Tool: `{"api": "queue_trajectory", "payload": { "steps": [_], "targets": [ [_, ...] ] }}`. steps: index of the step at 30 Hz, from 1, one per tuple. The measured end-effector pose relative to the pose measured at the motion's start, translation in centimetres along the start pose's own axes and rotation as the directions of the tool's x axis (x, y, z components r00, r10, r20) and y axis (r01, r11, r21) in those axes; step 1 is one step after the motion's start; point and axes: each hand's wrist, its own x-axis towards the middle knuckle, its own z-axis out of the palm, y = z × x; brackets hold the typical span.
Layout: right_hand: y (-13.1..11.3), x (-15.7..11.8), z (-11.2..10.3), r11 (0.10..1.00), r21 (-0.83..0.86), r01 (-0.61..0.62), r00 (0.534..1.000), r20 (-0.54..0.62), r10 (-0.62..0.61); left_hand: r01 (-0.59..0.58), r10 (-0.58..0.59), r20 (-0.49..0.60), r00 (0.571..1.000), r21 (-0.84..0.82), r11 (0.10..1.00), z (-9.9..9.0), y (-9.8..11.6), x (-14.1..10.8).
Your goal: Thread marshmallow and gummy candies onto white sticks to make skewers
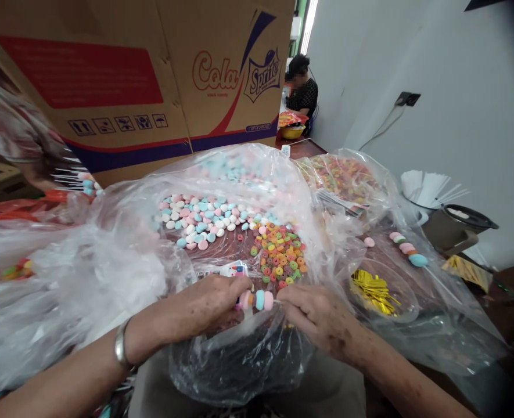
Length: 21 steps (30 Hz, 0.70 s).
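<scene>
Gripping, head view: left hand (222,296) closed round the left end of a candy stick (261,300); right hand (313,316) pinching its thin right end. Hands slightly apart, candies showing between them.
Candy stick: roughly level, just nearer than the ring candies (283,249).
Slip risk: an uneven pull could slide candies off the thin end, I judge.
Squeeze risk: candies look soft; too hard a pinch may dent or split them.
Spill risk: slack plastic film (239,371) hangs below the hands; a snagged forearm might drag ring candies and pastel candies (196,217) off the surface (226,247).
Carton: big cardboard box (121,69) stands behind, blocking the view beyond.
Right side: gold ties (374,292), another strung stick (407,248), white sticks (422,188) near a dark pot (452,229).
People: one seated co-worker (306,93) at back; another person (17,122) at left, partly hidden by the box.
</scene>
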Motion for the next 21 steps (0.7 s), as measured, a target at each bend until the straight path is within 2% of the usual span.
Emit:
{"api": "queue_trajectory", "payload": {
  "steps": [2, 4, 6, 8, 10, 13, 15, 16, 17, 18, 19, 20, 21],
  "targets": [
    [-0.5, -0.2, 0.4, 0.998, 0.029, -0.055, 0.998, 0.034, 0.054, -0.045, 0.038, 0.039, 0.999, 0.217, 0.975, 0.3, 0.3, 0.2],
    [-1.1, -0.3, 1.0, 0.994, 0.073, -0.078, 0.994, 0.088, 0.072, -0.086, 0.047, 0.102, 0.994, 0.431, 0.898, 0.5, 0.4, 0.5],
    [-1.5, -0.2, 1.9, 0.974, 0.161, -0.159, 0.984, 0.103, 0.144, -0.129, 0.065, 0.135, 0.989, 0.548, 0.827, 0.6, 0.4, 1.1],
    [-1.6, -0.1, 2.8, 0.908, 0.319, -0.271, 0.963, 0.078, 0.260, -0.175, 0.119, 0.132, 0.984, 0.595, 0.784, 0.5, 0.7, 1.8],
    [-1.5, 0.2, 3.6, 0.800, 0.509, -0.317, 0.936, 0.034, 0.350, -0.211, 0.202, 0.083, 0.976, 0.591, 0.778, 0.2, 1.5, 2.5],
    [-1.3, 0.7, 4.5, 0.636, 0.727, -0.256, 0.907, -0.046, 0.418, -0.268, 0.342, -0.040, 0.939, 0.541, 0.797, -0.1, 3.5, 2.4],
    [-1.2, 0.9, 4.9, 0.497, 0.838, -0.224, 0.876, -0.050, 0.480, -0.295, 0.429, -0.176, 0.886, 0.501, 0.814, 0.2, 4.6, 1.4],
    [-1.2, 1.0, 5.0, 0.406, 0.887, -0.218, 0.858, -0.024, 0.513, -0.265, 0.420, -0.277, 0.864, 0.458, 0.849, 0.4, 4.7, 0.7],
    [-1.2, 1.0, 5.1, 0.308, 0.927, -0.214, 0.840, 0.014, 0.542, -0.221, 0.379, -0.400, 0.834, 0.387, 0.895, 0.7, 4.7, 0.0],
    [-1.3, 1.0, 5.2, 0.215, 0.955, -0.207, 0.827, 0.054, 0.559, -0.111, 0.235, -0.520, 0.821, 0.258, 0.960, 0.9, 4.4, -0.6],
    [-1.3, 1.0, 5.3, 0.138, 0.971, -0.194, 0.821, 0.084, 0.564, 0.017, 0.034, -0.631, 0.775, 0.074, 0.997, 1.0, 3.9, -1.0],
    [-1.4, 1.0, 5.3, 0.085, 0.980, -0.180, 0.821, 0.102, 0.561, 0.119, -0.191, -0.687, 0.701, -0.152, 0.981, 1.1, 3.4, -1.2],
    [-1.6, 1.1, 5.4, 0.055, 0.985, -0.166, 0.825, 0.108, 0.555, 0.135, -0.377, -0.697, 0.610, -0.377, 0.916, 1.1, 2.9, -1.1]
  ]
}}
